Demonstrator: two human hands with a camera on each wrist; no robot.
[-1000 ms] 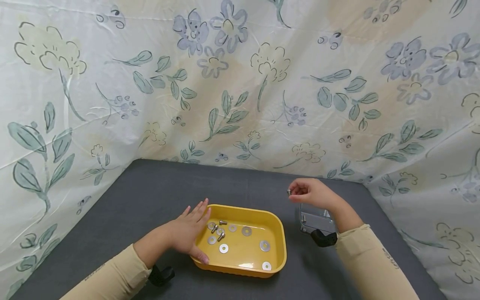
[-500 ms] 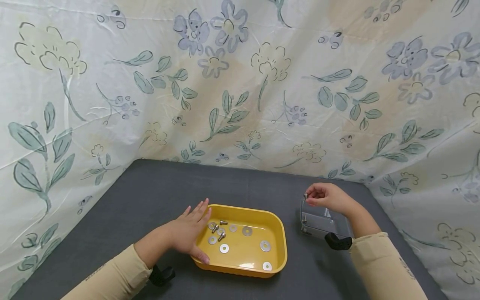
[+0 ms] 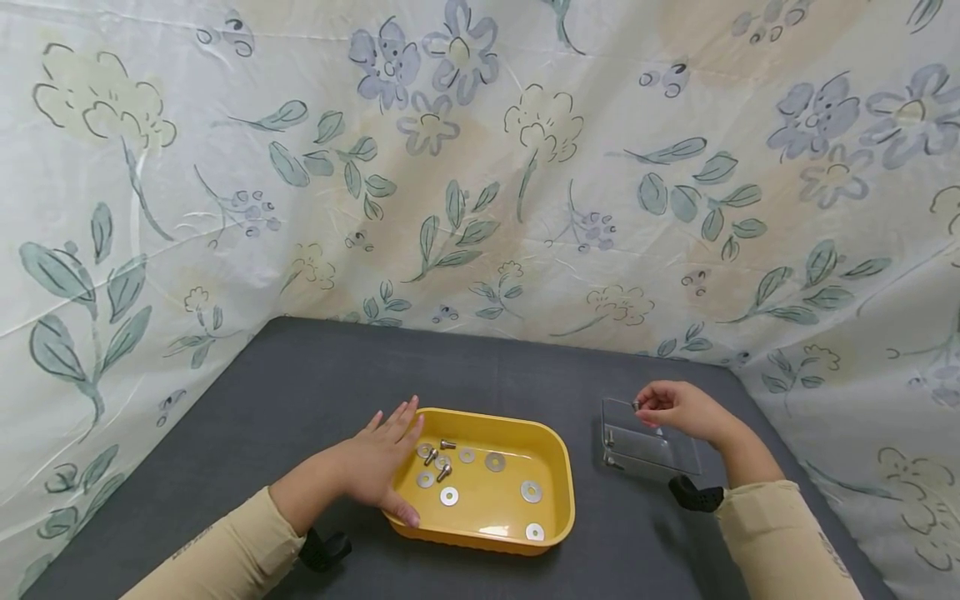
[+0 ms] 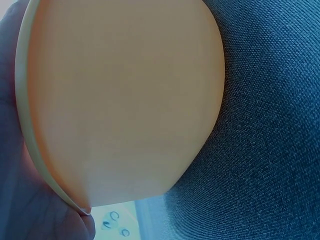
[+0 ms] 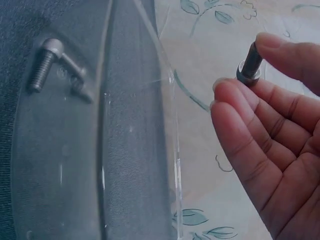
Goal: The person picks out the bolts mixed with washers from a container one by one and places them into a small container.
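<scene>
My left hand [image 3: 373, 467] rests on the left end of a yellow plastic bin [image 3: 517, 537], its straight fingers spread along the rim. Inside the bin lie several flat washers [image 3: 532, 492] and 3 metal bolts, one bolt [image 3: 444, 473] near the left end. In the left wrist view, the bin's outer wall [image 4: 125, 100] fills most of the picture. Above a clear plastic box [image 3: 660, 468], my right hand [image 3: 688, 410] pinches a bolt [image 5: 252, 64] between thumb and fingertips, its head downward. Another bolt [image 5: 42, 67] shows through the box's clear wall in the right wrist view.
Both containers stand on a dark grey table [image 3: 360, 358], with a gap between them. A white floral cloth [image 3: 480, 208] hangs behind and along both sides. Black wrist straps [image 3: 696, 495] sit below both wrists.
My right hand has moved right and slightly nearer with the pinched bolt, from left of the clear box to over it. The left hand has kept its place on the bin.
</scene>
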